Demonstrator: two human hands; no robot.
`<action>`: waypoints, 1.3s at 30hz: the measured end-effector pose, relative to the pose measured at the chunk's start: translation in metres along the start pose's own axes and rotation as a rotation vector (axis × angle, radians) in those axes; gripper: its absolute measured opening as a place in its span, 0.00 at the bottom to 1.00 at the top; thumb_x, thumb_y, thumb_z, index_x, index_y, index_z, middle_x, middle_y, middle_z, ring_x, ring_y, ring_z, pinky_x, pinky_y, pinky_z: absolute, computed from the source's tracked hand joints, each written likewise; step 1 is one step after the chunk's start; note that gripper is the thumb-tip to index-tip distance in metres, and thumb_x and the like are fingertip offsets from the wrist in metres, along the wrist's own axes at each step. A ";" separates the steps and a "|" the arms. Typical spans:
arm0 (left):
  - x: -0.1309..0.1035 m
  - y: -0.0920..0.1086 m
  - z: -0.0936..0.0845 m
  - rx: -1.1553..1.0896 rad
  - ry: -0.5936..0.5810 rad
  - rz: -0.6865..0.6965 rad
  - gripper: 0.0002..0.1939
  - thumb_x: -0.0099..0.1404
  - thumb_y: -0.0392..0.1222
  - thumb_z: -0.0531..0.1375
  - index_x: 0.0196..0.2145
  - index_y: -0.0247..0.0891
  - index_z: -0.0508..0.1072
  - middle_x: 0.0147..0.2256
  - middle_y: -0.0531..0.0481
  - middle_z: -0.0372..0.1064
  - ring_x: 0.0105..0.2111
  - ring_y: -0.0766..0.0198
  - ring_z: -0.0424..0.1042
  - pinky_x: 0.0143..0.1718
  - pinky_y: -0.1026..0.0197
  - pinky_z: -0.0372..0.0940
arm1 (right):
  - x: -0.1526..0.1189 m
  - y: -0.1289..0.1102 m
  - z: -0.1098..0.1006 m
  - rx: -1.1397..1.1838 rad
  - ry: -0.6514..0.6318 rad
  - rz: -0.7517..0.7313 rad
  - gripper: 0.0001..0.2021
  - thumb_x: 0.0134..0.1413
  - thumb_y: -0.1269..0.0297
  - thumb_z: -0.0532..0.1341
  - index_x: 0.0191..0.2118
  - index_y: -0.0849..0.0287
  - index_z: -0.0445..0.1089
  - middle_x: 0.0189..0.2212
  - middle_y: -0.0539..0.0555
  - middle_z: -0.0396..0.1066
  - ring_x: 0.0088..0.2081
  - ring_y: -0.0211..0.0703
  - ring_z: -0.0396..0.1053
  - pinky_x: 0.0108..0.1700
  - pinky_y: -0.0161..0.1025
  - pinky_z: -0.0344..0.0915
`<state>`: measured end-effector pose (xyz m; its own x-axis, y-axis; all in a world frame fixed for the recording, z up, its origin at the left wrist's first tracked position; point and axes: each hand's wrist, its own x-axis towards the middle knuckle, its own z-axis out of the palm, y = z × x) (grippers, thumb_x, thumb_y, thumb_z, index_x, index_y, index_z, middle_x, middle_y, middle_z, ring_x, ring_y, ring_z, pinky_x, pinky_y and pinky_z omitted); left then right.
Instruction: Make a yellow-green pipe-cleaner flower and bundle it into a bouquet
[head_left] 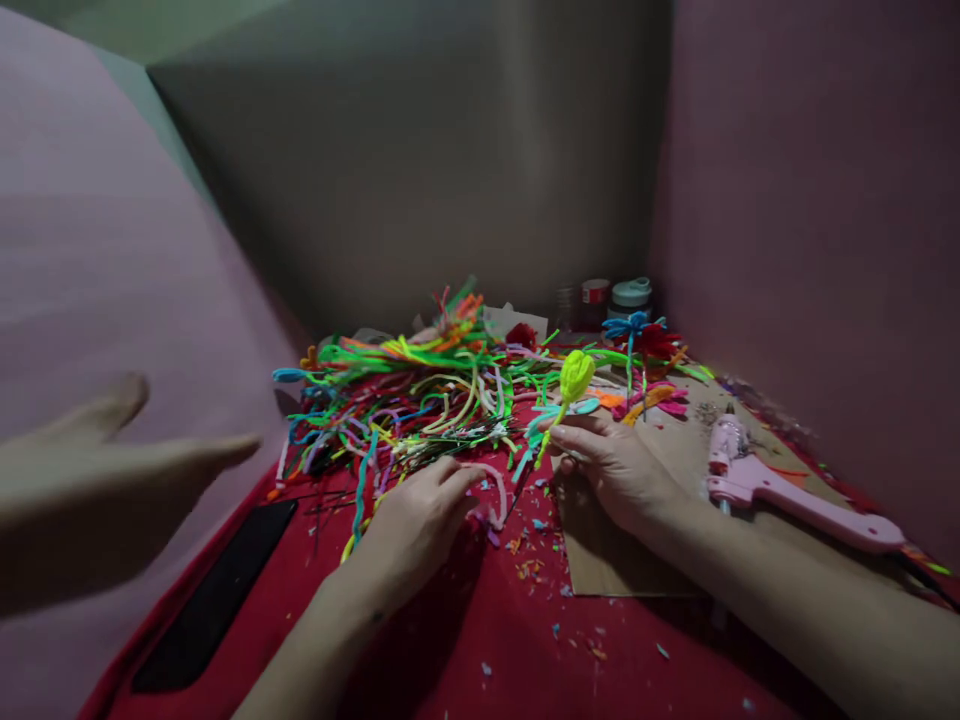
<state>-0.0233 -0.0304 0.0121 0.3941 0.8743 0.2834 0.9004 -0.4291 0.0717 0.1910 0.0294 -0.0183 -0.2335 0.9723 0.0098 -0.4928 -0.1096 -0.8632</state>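
My right hand [611,465] pinches the stem of a yellow-green pipe-cleaner tulip [577,377], whose bud stands upright above the fingers. Beneath that hand lies a sheet of cardboard [615,560]. To its left, my left hand [424,505] is low over the red cloth [540,640], fingers curled together beside a pale pink pipe cleaner [496,490]; what its fingertips hold, if anything, is hidden. Behind both hands spreads a tangled heap of coloured pipe cleaners [420,350].
Another person's hand [127,450] reaches in from the left. A black phone-like slab [217,600] lies at the left, a pink glue gun [802,500] at the right. Blue and red pipe-cleaner flowers [637,330] and a lidded container [631,293] are behind. Small scraps dot the cloth.
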 end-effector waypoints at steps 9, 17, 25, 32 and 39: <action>-0.016 -0.029 -0.011 -0.046 0.011 -0.106 0.13 0.66 0.40 0.49 0.41 0.41 0.73 0.36 0.48 0.72 0.34 0.62 0.73 0.35 0.63 0.66 | -0.001 0.001 0.001 -0.008 -0.014 -0.035 0.07 0.42 0.64 0.67 0.31 0.55 0.72 0.31 0.52 0.71 0.29 0.40 0.64 0.27 0.37 0.57; 0.067 -0.104 -0.039 0.373 0.191 -0.290 0.25 0.59 0.40 0.55 0.55 0.31 0.62 0.50 0.36 0.63 0.52 0.49 0.61 0.53 0.51 0.57 | 0.001 0.006 -0.001 0.030 0.017 0.020 0.08 0.40 0.63 0.69 0.28 0.58 0.70 0.25 0.49 0.67 0.24 0.34 0.60 0.27 0.36 0.54; 0.136 -0.154 -0.014 0.429 0.146 -0.323 0.31 0.53 0.34 0.55 0.56 0.33 0.61 0.51 0.32 0.64 0.53 0.42 0.59 0.48 0.44 0.55 | 0.001 0.004 0.000 0.024 0.013 0.056 0.08 0.40 0.64 0.68 0.28 0.59 0.71 0.24 0.50 0.67 0.23 0.34 0.59 0.26 0.35 0.54; 0.149 -0.154 -0.023 0.434 0.297 -0.313 0.17 0.59 0.33 0.48 0.42 0.37 0.72 0.43 0.36 0.65 0.47 0.44 0.61 0.45 0.47 0.55 | 0.002 0.001 0.004 0.063 -0.046 0.065 0.05 0.42 0.65 0.67 0.27 0.59 0.73 0.23 0.49 0.67 0.23 0.34 0.59 0.27 0.34 0.55; 0.169 -0.135 -0.015 0.316 0.470 -0.305 0.20 0.59 0.30 0.47 0.46 0.36 0.69 0.46 0.36 0.60 0.51 0.43 0.56 0.50 0.44 0.51 | 0.002 0.002 0.002 0.001 -0.055 0.065 0.07 0.41 0.62 0.67 0.24 0.60 0.71 0.20 0.48 0.64 0.22 0.33 0.57 0.26 0.34 0.53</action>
<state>-0.0808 0.1717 0.0643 0.0538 0.7230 0.6887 0.9984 -0.0269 -0.0498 0.1882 0.0305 -0.0186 -0.3107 0.9503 -0.0186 -0.4760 -0.1725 -0.8624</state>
